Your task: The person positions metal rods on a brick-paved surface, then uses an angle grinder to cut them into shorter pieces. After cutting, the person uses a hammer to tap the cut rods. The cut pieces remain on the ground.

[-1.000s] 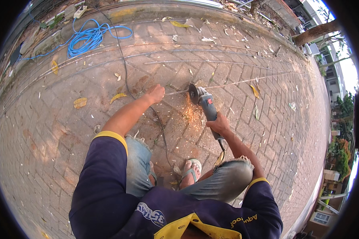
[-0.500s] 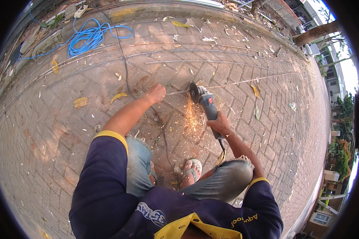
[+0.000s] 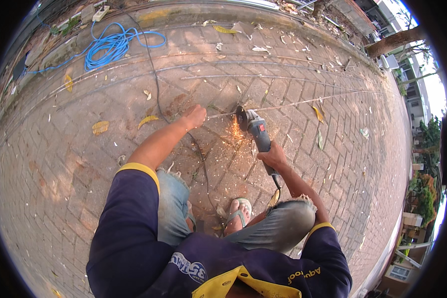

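Note:
My right hand [image 3: 273, 155] is wrapped round the grey body of an angle grinder [image 3: 260, 136]. Its dark disc [image 3: 241, 118] meets a thin metal rod [image 3: 293, 104] that runs to the far right just above the paving. Orange sparks [image 3: 236, 133] spray from the disc down toward me. To the left of the disc, my left hand [image 3: 195, 116] is closed on the near end of the rod. The grinder's black cord leaves its rear end by my right knee.
Several more long rods [image 3: 263, 76] lie across the brick paving [image 3: 84, 164] beyond my hands. A blue coiled cable [image 3: 107, 52] lies at the far left, near a white socket block [image 3: 101, 14]. A dark cord [image 3: 157, 89] crosses the ground beside my left hand. My sandalled foot [image 3: 238, 216] is below the sparks.
The spray of sparks has become shorter and sits closer to the disc. Both hands and the grinder stay nearly in the same place.

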The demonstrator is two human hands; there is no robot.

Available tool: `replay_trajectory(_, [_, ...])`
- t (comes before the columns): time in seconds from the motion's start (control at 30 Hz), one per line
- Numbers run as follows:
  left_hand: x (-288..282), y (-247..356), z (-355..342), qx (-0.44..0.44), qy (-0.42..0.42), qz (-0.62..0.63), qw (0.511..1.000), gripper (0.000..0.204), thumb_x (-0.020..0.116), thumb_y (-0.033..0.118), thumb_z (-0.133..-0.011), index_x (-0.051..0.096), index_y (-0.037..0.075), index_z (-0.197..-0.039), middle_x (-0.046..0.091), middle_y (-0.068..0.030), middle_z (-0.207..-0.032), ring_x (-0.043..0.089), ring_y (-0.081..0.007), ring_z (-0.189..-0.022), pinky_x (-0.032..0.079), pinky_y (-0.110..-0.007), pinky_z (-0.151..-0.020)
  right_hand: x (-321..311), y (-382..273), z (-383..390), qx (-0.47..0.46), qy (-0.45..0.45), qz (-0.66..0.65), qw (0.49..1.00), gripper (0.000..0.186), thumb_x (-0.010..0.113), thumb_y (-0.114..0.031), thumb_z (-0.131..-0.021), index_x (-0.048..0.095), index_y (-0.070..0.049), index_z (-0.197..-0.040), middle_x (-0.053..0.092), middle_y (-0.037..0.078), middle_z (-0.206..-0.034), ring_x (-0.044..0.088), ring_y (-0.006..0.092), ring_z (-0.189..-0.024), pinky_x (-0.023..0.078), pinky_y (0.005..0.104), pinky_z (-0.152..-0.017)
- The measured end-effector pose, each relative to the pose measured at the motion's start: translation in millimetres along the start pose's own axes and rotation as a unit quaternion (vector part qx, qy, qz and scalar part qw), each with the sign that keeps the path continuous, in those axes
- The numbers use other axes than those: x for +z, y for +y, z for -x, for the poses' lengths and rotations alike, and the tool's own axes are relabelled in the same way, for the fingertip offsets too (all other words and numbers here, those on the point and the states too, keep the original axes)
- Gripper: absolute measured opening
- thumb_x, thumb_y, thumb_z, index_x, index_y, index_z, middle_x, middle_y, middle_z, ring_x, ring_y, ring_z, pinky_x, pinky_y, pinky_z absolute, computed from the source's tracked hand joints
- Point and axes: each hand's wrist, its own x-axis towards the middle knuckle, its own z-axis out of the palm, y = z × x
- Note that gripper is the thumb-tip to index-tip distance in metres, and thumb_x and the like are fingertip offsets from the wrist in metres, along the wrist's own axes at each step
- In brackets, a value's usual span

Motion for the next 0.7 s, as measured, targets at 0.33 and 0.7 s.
replay_trajectory(0.33, [-3, 3, 3, 0.019, 0.01, -0.017, 1.0, 0.01, 0.065, 0.012, -0.078, 0.071, 0.004, -0.078, 0.065, -0.0251, -0.078, 0.065, -0.0434, -0.079, 0.052, -0.048, -0.073, -1, -2, 2, 0.006, -0.015, -0.016, 1.0, 0.07, 0.075, -0.034, -0.064, 0.053, 0.004, -0.117, 0.064, 0.025, -0.108, 0.063, 0.037, -0.103, 0.051, 0.0453, -0.087])
replay_trajectory(0.7, [5, -3, -1, 0.001, 0.004, 0.0, 1.0, 0.01, 0.064, 0.011, -0.079, 0.071, 0.003, -0.079, 0.065, -0.026, -0.08, 0.065, -0.0434, -0.082, 0.052, -0.049, -0.074, -6, -9, -5, 0.004, -0.006, -0.003, 1.0, 0.07, 0.075, -0.036, -0.064, 0.054, 0.005, -0.116, 0.064, 0.026, -0.106, 0.064, 0.0375, -0.101, 0.051, 0.0452, -0.085])
